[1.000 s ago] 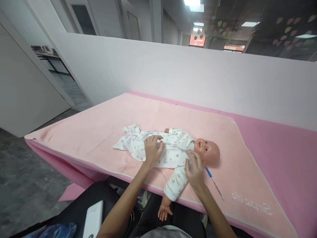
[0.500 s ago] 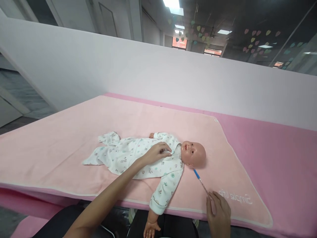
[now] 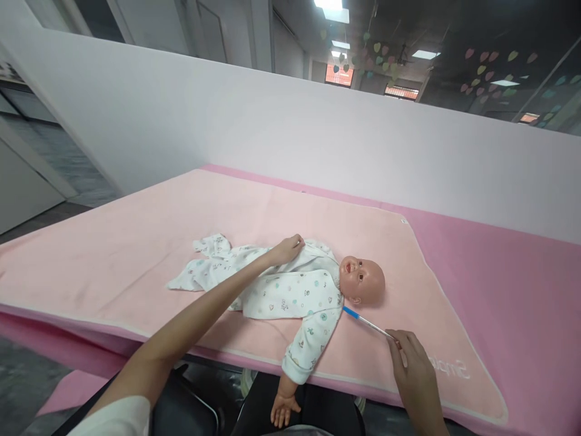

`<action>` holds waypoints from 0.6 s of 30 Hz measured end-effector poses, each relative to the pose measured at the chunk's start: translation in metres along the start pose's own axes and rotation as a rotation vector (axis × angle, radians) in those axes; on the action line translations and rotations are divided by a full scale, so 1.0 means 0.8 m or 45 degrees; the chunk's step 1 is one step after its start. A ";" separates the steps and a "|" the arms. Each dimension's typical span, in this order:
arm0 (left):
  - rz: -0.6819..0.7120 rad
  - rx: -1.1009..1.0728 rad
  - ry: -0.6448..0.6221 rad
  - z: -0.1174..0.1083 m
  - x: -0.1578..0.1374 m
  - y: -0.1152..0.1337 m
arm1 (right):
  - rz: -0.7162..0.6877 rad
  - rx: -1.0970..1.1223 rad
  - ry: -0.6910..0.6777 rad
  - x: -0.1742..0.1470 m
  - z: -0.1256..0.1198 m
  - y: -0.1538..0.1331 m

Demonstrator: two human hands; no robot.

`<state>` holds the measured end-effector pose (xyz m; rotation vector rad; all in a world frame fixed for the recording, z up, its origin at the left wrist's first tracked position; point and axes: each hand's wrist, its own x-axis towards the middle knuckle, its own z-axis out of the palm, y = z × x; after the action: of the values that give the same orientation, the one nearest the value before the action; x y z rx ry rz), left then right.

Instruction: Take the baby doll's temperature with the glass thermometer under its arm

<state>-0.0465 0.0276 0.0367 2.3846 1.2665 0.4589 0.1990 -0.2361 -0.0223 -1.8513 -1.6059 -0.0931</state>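
A baby doll (image 3: 363, 281) lies on its back, its head to the right, in a white printed romper (image 3: 290, 297). Its near arm hangs over the table's front edge. My left hand (image 3: 288, 249) is closed over the doll's chest and pinches the far front flap of the romper, which is drawn aside. Between the fingertips of my right hand (image 3: 406, 357) is the end of a thin glass thermometer (image 3: 373, 326). The thermometer's blue end points left, close to the doll's near shoulder, just below the neck.
A peach blanket (image 3: 149, 224) with white lettering at the right covers much of the pink tabletop (image 3: 521, 278). Behind the table stands a white wall panel (image 3: 318, 145) with dark glass above. A black seat (image 3: 190, 399) is under the front edge.
My left hand has moved away from me across the chest, drawing the romper's flap with it. The thermometer's blue end has swung left to the doll's shoulder. The view has shifted slightly.
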 end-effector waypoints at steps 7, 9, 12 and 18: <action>0.256 0.853 0.163 -0.015 0.025 0.033 | -0.378 0.018 0.086 0.094 0.006 -0.061; 0.418 0.906 0.204 -0.017 0.029 0.043 | -0.453 -0.078 0.148 0.126 0.025 -0.073; 0.554 0.894 0.211 -0.019 0.032 0.047 | -0.419 -0.242 0.069 0.163 0.055 -0.092; 0.618 0.756 0.207 -0.020 0.024 0.036 | -0.167 -0.427 -0.318 0.208 0.082 -0.129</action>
<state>-0.0231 0.0320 0.0668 3.2431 0.9660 0.4671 0.1215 -0.0585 0.0499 -2.0717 -1.9835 -0.2068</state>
